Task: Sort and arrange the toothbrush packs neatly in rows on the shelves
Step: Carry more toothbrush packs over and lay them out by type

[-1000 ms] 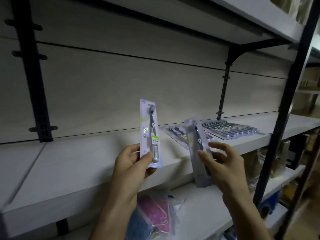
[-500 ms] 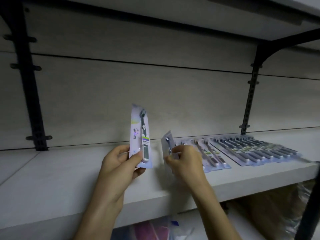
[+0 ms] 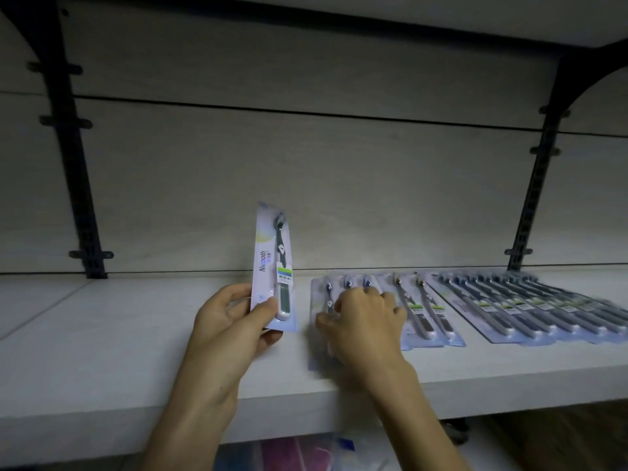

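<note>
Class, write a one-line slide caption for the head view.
Left hand holds a pack upright while the right hand lays another on the shelf beside the rows.

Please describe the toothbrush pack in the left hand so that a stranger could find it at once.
Look at the white shelf and its rows of packs lying flat. Left of them, the left hand holds one toothbrush pack. It alone stands upright, above the shelf, with its printed front facing the camera.
</note>
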Demonstrator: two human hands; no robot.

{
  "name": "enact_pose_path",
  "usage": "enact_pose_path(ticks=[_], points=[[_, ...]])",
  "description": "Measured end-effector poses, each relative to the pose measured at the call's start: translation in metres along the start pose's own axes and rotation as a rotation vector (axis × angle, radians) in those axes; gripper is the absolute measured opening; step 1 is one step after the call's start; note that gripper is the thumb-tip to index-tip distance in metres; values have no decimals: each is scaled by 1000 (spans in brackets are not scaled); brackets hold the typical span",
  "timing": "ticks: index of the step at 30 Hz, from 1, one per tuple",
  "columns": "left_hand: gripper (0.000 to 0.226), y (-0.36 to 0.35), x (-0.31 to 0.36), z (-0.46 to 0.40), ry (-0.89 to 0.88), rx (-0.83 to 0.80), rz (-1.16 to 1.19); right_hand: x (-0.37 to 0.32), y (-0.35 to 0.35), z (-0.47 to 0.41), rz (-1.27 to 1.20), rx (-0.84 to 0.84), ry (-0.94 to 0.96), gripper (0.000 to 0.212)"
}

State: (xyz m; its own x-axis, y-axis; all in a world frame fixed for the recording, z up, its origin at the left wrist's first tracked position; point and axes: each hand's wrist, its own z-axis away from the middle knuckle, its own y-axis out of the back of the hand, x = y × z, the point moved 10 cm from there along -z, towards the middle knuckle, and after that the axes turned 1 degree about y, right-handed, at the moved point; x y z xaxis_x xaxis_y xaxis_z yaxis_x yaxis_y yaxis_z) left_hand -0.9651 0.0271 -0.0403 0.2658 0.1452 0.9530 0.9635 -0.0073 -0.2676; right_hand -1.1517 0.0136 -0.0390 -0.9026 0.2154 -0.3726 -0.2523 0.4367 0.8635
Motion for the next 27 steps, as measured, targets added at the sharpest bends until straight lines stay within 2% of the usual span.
enact_pose_path(ticks=[6,10,18,27], points=[[13,3,5,-8,4,-19,-6,8,2,-5,35,27,-24,26],[11,5,6,-11,12,-55,-3,10,7,-8,56,59,-21,33],[10,3,-5,-13,29,-142,5,25,42,9,-125,338,67,37],[15,-36,-17,-1,63,-191,46,64,68,25,-132,433,77,29]])
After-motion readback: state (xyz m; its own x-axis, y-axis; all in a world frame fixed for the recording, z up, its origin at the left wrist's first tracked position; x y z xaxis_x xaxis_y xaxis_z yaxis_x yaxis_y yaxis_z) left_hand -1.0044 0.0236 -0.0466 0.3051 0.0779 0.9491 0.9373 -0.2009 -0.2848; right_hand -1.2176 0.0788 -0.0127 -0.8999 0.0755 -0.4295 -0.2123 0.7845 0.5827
